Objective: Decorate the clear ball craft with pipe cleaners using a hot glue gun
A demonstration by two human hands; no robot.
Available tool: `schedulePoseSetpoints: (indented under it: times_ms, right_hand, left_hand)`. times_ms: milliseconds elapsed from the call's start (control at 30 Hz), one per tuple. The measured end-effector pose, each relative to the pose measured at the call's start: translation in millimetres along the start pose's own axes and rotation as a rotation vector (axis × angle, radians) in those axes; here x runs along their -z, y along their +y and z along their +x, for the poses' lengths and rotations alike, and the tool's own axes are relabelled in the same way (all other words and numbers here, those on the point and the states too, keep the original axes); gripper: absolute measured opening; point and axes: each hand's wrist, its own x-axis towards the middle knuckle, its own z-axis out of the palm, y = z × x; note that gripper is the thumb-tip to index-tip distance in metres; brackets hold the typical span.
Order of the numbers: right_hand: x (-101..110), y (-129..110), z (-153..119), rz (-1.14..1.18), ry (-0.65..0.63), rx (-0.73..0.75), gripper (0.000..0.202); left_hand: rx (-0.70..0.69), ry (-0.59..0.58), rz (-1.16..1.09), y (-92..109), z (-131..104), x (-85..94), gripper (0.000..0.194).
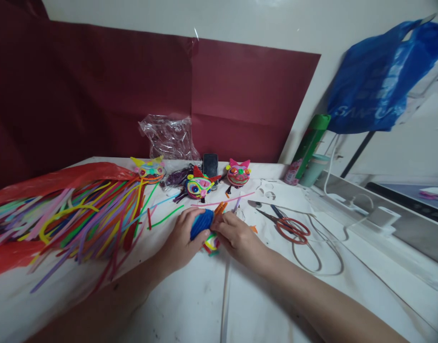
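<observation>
My left hand is wrapped round a ball-shaped craft head, whose visible back is wound in blue strands. Two orange pointed pieces stick up from its far side, and yellow, green and red bits show underneath. On the right side of the head, my right hand has its fingers pinched together; they hide what they grip there. Behind lie a multicoloured animal head with red ears, a pink-eared head and a yellow-eared head.
Many colourful fuzzy strips spill from a red plastic bag at left. Red-handled scissors and a looped cord lie at right. A dark phone, clear plastic wrap and a green canister stand towards the back.
</observation>
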Motion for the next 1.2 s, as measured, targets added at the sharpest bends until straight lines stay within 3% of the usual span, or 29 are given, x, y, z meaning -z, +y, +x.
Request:
schedulePoseSetpoints:
  times_ms: [200, 467, 633, 1200]
  right_hand:
    - [3.9, -0.3, -6.2, -0.038, 0.190, -0.055, 0.021]
    - [-6.9, -8.6, -15.4, -0.238, 0.032, 0.017, 0.023]
    - [-10.4, -9.1, -16.1, -0.245, 0.056, 0.019, 0.026]
    - [-15.2, -10.7, -13.9, 0.070, 0.085, -0.135, 0.033]
  left_hand:
    - [0.047, 0.030, -0.039, 0.3, 1.6, -0.6, 0.037]
    - [0.048, 0.032, -0.046, -9.9, -0.2, -0.7, 0.035]
    - [0.036, 0.036, -0.036, -7.3, 0.5, -0.4, 0.036]
    - [-0.016, 0.044, -0.004, -5.9, 0.5, 0.8, 0.037]
